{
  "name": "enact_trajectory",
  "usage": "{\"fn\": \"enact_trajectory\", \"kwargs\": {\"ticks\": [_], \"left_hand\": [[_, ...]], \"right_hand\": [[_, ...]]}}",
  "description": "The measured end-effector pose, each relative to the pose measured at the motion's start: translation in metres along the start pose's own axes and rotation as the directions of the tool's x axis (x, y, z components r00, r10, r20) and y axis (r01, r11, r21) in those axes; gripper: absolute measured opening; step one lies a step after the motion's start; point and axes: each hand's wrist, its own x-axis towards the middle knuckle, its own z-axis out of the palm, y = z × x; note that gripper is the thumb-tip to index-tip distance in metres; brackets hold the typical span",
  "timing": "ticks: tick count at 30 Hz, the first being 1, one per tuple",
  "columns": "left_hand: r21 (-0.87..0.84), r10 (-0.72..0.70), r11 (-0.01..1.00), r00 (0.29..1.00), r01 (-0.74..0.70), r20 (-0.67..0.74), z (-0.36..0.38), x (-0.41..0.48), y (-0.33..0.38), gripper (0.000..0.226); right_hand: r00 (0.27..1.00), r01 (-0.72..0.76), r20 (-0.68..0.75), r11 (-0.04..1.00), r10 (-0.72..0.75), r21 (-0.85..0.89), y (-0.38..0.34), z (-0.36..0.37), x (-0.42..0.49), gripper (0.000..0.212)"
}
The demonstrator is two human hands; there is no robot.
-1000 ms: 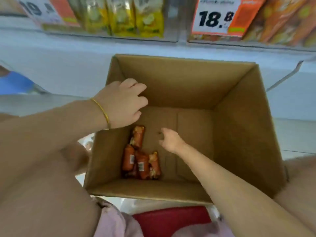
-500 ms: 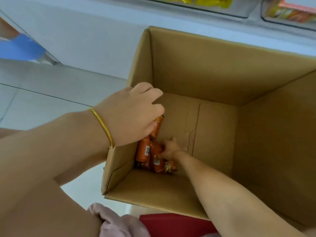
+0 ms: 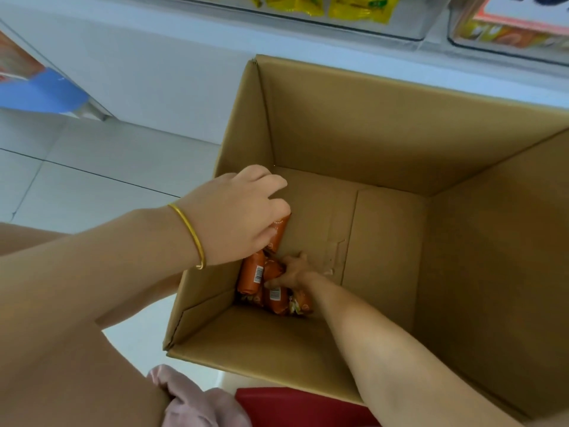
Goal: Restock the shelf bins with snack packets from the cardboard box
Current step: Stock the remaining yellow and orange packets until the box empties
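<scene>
Where the frame cuts off at the far left, we can make out only a blue and orange shape (image 3: 40,94), too partial to name, above pale glossy floor tiles (image 3: 92,167). A smooth gold bangle (image 3: 188,232) circles the wrist of the left hand (image 3: 234,217). Its fingers curl over the top edge of the left wall of the cardboard box (image 3: 385,124), gripping it; the fingertips are hidden behind the knuckles. The box is plain brown corrugated board, open-topped, and its right side runs out of view. On its floor, in the near left corner, lie the snack packets (image 3: 252,274): small glossy orange tubes with white barcode labels, one partly hidden under the left hand. We cannot count them. The right hand (image 3: 295,271) reaches down among them, fingers closed round one or two. At the far edge, clear plastic shelf bins (image 3: 412,26) hold yellow packets (image 3: 358,9), cropped at the top.
</scene>
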Motion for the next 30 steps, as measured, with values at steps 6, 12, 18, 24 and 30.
{"fn": "enact_trajectory", "kwargs": {"ticks": [6, 12, 18, 24, 30], "left_hand": [[0.078, -0.037, 0.997, 0.983, 0.023, 0.179, -0.005, 0.016, 0.017, 0.042], [-0.050, -0.135, 0.987, 0.961, 0.151, 0.241, -0.008, 0.029, 0.028, 0.046], [-0.415, -0.273, 0.766, 0.833, 0.491, 0.480, 0.001, 0.049, 0.052, 0.101], [-0.775, -0.296, 0.470, 0.902, 0.423, 0.313, -0.029, 0.075, 0.063, 0.079], [-0.918, -0.285, -0.240, 0.881, 0.315, 0.377, -0.059, 0.080, 0.065, 0.067]], "right_hand": [[0.994, 0.104, -0.051, 0.993, -0.101, 0.055, 0.007, -0.008, -0.005, 0.061], [0.992, 0.095, 0.028, 0.862, -0.125, 0.498, 0.029, -0.061, -0.048, 0.058], [0.956, 0.226, -0.103, 0.464, -0.276, 0.856, 0.020, -0.123, -0.132, 0.042], [0.929, 0.361, -0.311, 0.304, -0.199, 0.882, 0.019, -0.153, -0.186, 0.067], [0.830, 0.555, -0.543, 0.282, -0.129, 0.782, 0.021, -0.174, -0.214, 0.055]]}}
